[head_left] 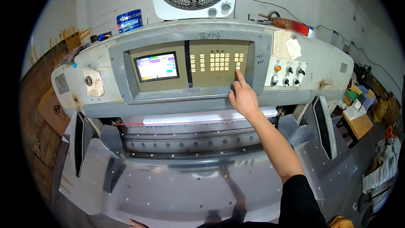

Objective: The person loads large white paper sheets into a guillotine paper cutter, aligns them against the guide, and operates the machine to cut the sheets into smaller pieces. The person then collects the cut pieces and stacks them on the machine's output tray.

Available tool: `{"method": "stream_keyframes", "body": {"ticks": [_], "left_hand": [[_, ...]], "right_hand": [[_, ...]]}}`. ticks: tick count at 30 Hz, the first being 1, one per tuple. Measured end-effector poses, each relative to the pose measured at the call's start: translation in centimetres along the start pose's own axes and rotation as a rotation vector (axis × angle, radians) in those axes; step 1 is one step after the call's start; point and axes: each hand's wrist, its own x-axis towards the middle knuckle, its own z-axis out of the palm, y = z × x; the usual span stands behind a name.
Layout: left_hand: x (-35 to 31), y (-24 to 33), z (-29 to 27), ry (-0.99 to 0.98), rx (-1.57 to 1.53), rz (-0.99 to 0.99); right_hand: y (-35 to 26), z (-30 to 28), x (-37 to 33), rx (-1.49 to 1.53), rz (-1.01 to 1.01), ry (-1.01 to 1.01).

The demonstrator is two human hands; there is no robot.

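Observation:
My right hand reaches up to the keypad of a large grey paper-cutting machine. Its index finger is stretched out at the lower-right keys, the other fingers are loosely bent, and it holds nothing. Left of the keypad is a lit screen. Below the panel, a stack of white paper lies in the machine's opening, with a red light line along its front. Only a bit of my left hand shows at the lower edge, fingers stretched over the metal table; the rest is cut off.
On top of the machine stand a white fan, a blue tin and a red-brown tool-like object. Switches sit right of the keypad. Upright side guards flank the opening. A small wooden table with papers stands at the right.

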Motion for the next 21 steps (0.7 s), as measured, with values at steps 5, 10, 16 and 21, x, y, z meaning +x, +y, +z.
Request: {"method": "stream_keyframes", "body": {"ticks": [5, 10, 16, 21], "left_hand": [[2.6, -2.5, 1.3, 0.033, 0.017, 0.024], [2.4, -3.1, 1.3, 0.016, 0.038, -0.121], [3.2, -3.8, 1.6, 0.055, 0.096, -0.079], [-2.8, 2.7, 2.4, -0.075, -0.236, -0.229]], "right_hand": [[-1.8, 2.3, -0.4, -0.036, 0.067, 0.025], [-6.6, 8.5, -14.1, 0.254, 0.056, -0.022], [-7.1, 7.3, -38.9, 0.276, 0.206, -0.439], [-4.0, -0.1, -46.2, 0.03, 0.201, -0.464]]}}
